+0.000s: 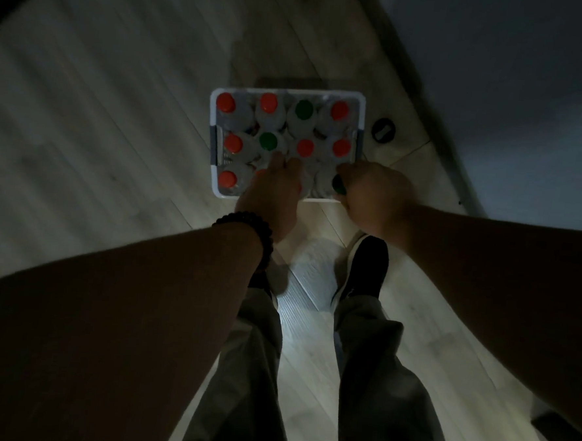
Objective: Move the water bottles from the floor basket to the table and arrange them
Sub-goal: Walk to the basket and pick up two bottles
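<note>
A white basket (213,116) stands on the wooden floor, packed with several upright water bottles, most with red caps (226,102) and a few with green caps (304,109). My left hand (271,188) reaches into the near row and covers a red-capped bottle there; its grip is hidden. My right hand (374,194) curls round the top of a green-capped bottle (338,185) at the basket's near right corner. The scene is dim and blurred.
A small dark round object (383,130) lies on the floor right of the basket. A dark wall and skirting (427,92) run along the right. My legs and black shoes (365,269) stand just behind the basket.
</note>
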Tool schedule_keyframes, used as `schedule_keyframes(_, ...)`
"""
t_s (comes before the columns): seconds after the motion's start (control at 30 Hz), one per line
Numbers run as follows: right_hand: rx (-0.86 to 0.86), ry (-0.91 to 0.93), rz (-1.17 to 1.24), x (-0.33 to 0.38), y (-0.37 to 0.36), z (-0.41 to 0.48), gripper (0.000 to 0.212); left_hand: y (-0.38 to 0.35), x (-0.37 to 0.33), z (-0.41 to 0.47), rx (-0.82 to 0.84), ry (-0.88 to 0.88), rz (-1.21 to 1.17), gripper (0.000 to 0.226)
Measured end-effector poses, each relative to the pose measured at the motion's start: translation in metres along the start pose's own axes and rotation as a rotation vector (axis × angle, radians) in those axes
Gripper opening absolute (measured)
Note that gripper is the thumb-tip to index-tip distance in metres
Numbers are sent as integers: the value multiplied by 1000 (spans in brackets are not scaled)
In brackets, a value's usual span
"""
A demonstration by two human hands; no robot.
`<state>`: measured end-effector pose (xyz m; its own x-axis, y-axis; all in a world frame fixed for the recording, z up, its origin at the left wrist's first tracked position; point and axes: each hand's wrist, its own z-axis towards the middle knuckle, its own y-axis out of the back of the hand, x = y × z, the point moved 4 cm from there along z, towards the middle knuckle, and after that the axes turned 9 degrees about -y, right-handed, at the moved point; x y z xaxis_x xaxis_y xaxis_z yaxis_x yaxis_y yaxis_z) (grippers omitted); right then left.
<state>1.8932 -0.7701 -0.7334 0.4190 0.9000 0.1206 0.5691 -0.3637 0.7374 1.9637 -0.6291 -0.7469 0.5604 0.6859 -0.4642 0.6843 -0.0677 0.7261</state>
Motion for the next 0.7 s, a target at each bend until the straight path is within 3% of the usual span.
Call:
schedule_keyframes(0.27, -42, -58, 56, 23, 159, -128, 22, 158, -77, -98, -129, -40, -111, 17)
schedule_keyframes(0.5, -106, -109, 150, 43, 304, -255, 38, 302, -149, -195, -226, -29, -107, 25)
schedule_keyframes(0.6, -151, -121, 234, 43, 356, -296, 37, 354, -172, -228, -286, -20, -156, 23)
schedule_keyframes(0.7, -219, -68, 318, 44, 403, -325, 22, 398, -187, -251, -305, -58, -179, 23)
